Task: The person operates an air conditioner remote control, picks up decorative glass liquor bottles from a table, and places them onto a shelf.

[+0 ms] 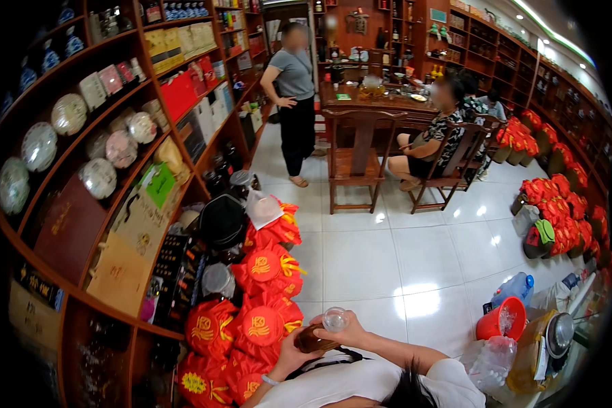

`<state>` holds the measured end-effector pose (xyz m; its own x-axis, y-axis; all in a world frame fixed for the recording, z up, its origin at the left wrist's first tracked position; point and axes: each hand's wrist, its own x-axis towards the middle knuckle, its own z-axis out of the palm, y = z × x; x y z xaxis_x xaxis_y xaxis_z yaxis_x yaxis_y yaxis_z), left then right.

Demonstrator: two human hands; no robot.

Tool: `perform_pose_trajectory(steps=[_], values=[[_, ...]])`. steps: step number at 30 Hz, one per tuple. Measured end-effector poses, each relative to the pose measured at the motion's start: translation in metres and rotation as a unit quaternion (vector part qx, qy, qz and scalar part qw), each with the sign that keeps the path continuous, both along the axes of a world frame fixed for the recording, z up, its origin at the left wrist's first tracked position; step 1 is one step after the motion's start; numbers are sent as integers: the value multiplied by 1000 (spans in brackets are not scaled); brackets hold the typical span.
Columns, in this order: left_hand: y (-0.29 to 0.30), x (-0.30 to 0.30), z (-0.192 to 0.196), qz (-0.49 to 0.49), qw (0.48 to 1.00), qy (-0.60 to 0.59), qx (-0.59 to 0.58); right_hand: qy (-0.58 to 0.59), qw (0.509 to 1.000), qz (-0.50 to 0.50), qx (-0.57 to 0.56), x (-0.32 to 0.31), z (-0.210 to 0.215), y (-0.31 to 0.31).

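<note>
Low in the head view, my left hand (pixel 292 355) is closed around a dark amber bottle or jar (pixel 313 339). Its full shape is partly covered by my fingers. My right hand (pixel 349 331) grips a clear round cup (pixel 334 318) with its rim facing up, right beside the amber container. Whether the two touch, I cannot tell. Just left of my hands stand several jars wrapped in red cloth (pixel 262 326) with yellow ribbons, close to my left wrist.
A tall wooden shelf (pixel 81 292) with discs and boxes lines the left. A red bucket (pixel 502 321), bags and a large lidded jar (pixel 557 336) stand at right. One person (pixel 296 88) stands by the shelf; others sit near wooden chairs (pixel 358 163) at a table (pixel 350 102).
</note>
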<state>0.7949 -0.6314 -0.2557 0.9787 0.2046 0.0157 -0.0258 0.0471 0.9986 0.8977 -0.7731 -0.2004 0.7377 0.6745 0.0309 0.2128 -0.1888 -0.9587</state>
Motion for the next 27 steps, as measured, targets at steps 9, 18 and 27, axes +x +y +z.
perform_pose_trajectory(steps=[9,18,27], values=[[6,92,2,-140,988,57,-35,20,992,-124,28,56,-20,-11],[-1,81,-13,-4,997,44,-58,-7,997,78,6,109,-39,25],[3,-17,20,300,907,148,-254,-87,921,375,57,81,-8,109]])
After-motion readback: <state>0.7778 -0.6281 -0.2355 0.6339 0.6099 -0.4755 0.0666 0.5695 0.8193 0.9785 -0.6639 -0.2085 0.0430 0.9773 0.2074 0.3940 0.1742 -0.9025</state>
